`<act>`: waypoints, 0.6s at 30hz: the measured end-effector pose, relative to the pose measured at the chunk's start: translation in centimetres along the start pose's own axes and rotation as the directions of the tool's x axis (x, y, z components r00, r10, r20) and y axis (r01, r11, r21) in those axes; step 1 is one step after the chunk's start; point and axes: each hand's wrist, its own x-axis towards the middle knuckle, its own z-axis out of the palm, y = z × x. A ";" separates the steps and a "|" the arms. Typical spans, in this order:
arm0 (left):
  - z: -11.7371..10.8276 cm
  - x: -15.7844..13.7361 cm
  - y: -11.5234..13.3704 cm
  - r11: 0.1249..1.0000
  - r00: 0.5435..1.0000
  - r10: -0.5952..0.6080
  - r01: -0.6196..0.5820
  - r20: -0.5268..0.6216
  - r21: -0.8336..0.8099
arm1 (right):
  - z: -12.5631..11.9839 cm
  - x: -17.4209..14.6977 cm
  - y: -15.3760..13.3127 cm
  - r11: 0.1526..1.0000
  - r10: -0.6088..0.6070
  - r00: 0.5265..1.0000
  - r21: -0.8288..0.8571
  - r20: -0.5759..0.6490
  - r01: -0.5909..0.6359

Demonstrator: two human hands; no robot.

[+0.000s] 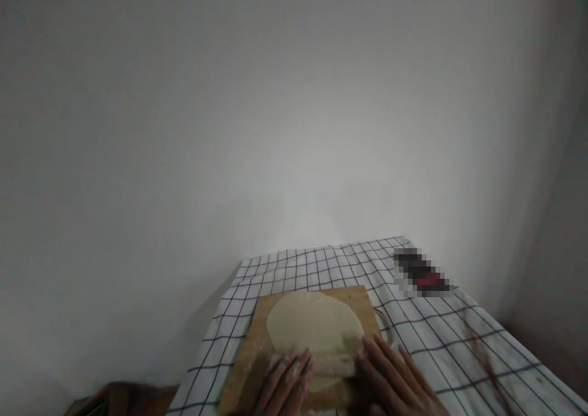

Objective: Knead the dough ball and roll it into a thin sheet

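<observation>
A wide, thin round of pale dough [312,323] lies on a wooden board [248,348]. Across its near part runs a light-coloured rolling pin [334,366], and a strip of dough shows on the near side of it. My left hand [285,380], dusted with flour, rests over the pin's left end with fingers stretched forward. Over the right end lies my right hand [390,376], its fingers extended and slightly apart. Both hands hide the pin's ends, and the palms are partly cut off by the lower edge of the view.
A white cloth with dark grid lines [298,272] covers the table. A looped handle [386,324] sticks out at the board's right side. A blurred dark and red item [422,275] lies at the back right. Plain walls [294,128] stand behind and to the right.
</observation>
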 end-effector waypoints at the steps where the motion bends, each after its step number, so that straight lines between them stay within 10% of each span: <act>1: 0.2 0.5 -0.2 1.000 1.000 -0.001 0.001 0.027 0.011 | 0.0 0.8 0.4 0.999 0.016 0.999 0.047 0.035 -0.018; 7: 2.0 5.0 -2.7 0.977 0.943 -0.165 0.196 0.288 -0.083 | 2.0 7.4 3.6 0.915 0.249 0.919 0.235 0.307 -0.327; 18: 14.3 13.9 -11.4 0.848 0.863 -0.403 0.477 0.304 -0.231 | 10.0 16.6 10.7 0.871 0.351 0.809 0.153 0.471 -0.467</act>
